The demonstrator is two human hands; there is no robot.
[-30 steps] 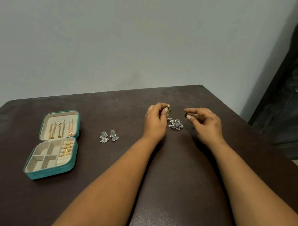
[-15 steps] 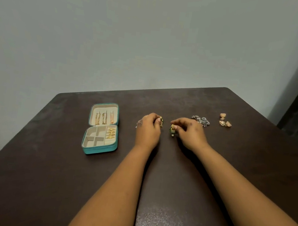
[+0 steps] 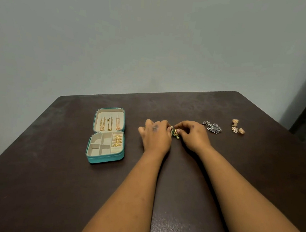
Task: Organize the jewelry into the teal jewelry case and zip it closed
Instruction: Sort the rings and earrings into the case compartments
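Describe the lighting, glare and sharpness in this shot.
Head view: dim, even light with soft shadows; a speckled sheen on the table between the forearms; wide-angle bend at the edges; the green earring between left hand and right hand is too soft for detail.

Green earring: mostly covered by the fingers of both hands, shape unclear.
Silver pieces: too small to make out.
Forearms: cut off at the bottom edge.
Surface: near corners out of frame.
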